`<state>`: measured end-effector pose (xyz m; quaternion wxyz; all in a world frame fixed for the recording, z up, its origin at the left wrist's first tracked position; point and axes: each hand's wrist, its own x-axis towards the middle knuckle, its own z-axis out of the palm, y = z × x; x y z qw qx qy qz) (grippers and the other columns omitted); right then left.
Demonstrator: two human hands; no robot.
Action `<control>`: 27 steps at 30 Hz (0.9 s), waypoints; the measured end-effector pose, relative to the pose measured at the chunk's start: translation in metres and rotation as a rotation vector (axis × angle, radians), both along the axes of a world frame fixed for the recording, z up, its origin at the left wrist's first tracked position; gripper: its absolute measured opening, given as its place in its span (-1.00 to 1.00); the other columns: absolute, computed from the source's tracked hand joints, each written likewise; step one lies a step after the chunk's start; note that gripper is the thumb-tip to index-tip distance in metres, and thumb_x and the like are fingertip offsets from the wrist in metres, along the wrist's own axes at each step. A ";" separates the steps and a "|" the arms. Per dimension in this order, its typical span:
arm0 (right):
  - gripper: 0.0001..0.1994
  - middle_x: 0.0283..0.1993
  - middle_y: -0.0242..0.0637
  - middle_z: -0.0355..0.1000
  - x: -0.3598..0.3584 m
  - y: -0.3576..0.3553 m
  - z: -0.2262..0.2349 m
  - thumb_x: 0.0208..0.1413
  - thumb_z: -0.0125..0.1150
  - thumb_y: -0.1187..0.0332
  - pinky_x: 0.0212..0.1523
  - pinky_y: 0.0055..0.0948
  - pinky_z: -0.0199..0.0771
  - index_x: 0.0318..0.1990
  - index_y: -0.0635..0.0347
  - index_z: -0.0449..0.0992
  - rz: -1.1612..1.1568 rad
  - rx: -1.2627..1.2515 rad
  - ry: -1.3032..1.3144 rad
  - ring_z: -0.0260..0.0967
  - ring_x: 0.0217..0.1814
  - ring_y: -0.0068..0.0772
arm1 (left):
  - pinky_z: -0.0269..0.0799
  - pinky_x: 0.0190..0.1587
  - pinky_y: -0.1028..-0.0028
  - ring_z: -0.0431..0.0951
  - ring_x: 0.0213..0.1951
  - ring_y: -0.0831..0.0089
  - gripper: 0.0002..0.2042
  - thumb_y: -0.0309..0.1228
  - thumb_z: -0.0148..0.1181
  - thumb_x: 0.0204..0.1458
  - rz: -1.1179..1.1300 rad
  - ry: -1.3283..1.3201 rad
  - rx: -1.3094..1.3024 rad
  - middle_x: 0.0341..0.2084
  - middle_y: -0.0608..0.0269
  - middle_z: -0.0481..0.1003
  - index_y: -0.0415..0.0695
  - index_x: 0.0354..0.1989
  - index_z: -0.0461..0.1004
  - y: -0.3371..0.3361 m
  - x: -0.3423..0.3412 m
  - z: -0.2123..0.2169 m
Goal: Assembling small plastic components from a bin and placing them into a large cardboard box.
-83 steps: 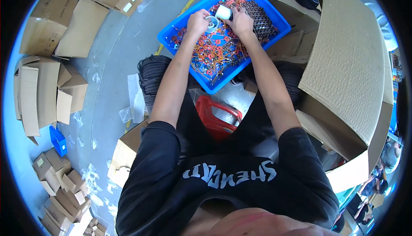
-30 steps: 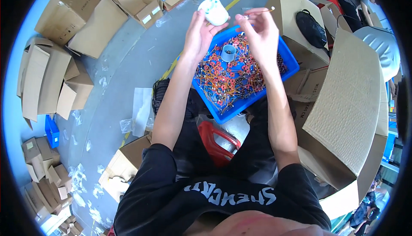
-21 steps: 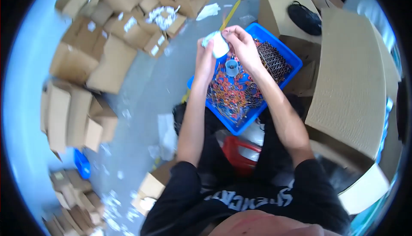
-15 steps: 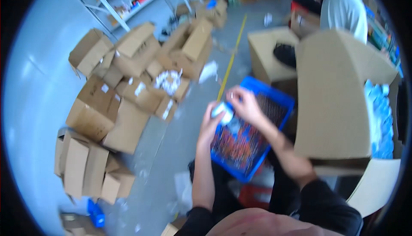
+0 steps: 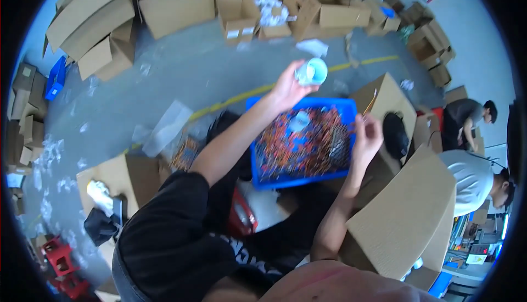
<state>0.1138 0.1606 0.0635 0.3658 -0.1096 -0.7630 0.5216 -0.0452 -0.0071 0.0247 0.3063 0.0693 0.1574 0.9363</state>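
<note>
My left hand (image 5: pixel 291 88) is wrapped around a pale blue, hollow round cup (image 5: pixel 311 72), held tilted above the far edge of a blue plastic crate (image 5: pixel 299 181). Many thin orange, red and dark wire-like pieces (image 5: pixel 285 151) lie in the crate, too small to name. Among them sits another pale blue round piece (image 5: pixel 300 121). My right hand (image 5: pixel 366 134) is raised at the crate's right rim, its fingertips pinched. A thin orange-brown strand (image 5: pixel 374 100) sticks up from those fingertips. The crate rests at my lap, between my forearms.
An open cardboard box (image 5: pixel 403 214) stands close on my right, with a box bearing a black item (image 5: pixel 394 134) beyond it. Empty cartons (image 5: pixel 175 8) line the far side. Two people (image 5: pixel 469 178) are at work on the right. A red stool (image 5: pixel 60 261) stands at lower left.
My view has turned to the right. My hands, earlier close together over the crate, are now apart: the left with the cup at the far edge, the right at the right rim.
</note>
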 end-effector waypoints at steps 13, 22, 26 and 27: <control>-0.75 -0.40 -0.28 0.38 -0.017 -0.067 0.023 -0.15 0.33 0.43 -0.44 -0.40 0.45 -0.25 0.17 0.50 -0.063 0.674 0.056 0.40 -0.43 -0.30 | 0.43 -0.19 0.37 0.48 -0.23 0.24 -0.47 -0.05 -0.20 0.18 -0.077 0.111 -0.109 -0.15 -0.05 0.44 -0.34 0.02 0.29 -0.011 0.009 -0.005; -0.79 -0.44 -0.30 0.34 -0.028 -0.073 0.013 -0.13 0.31 0.42 -0.46 -0.42 0.42 -0.27 0.16 0.52 -0.074 0.803 0.039 0.37 -0.43 -0.32 | 0.39 -0.06 0.34 0.46 -0.12 0.31 -0.50 -0.05 -0.20 0.20 -0.050 0.135 -0.183 -0.12 0.03 0.44 -0.30 0.00 0.32 -0.013 0.016 0.003; -0.80 -0.39 -0.29 0.32 -0.025 -0.073 0.012 -0.12 0.26 0.42 -0.41 -0.36 0.47 -0.27 0.15 0.48 -0.041 0.792 -0.018 0.39 -0.34 -0.26 | 0.43 -0.31 0.39 0.49 -0.28 0.38 -0.59 -0.06 -0.16 0.20 -0.014 0.101 -0.186 -0.30 0.14 0.49 -0.20 -0.12 0.35 -0.012 0.017 0.002; -0.80 -0.39 -0.29 0.31 -0.025 -0.073 0.011 -0.12 0.26 0.42 -0.41 -0.36 0.47 -0.27 0.15 0.48 -0.039 0.793 -0.019 0.39 -0.34 -0.26 | 0.42 -0.22 0.37 0.48 -0.22 0.37 -0.57 -0.05 -0.16 0.20 -0.021 0.121 -0.192 -0.24 0.13 0.47 -0.21 -0.09 0.35 -0.012 0.015 0.000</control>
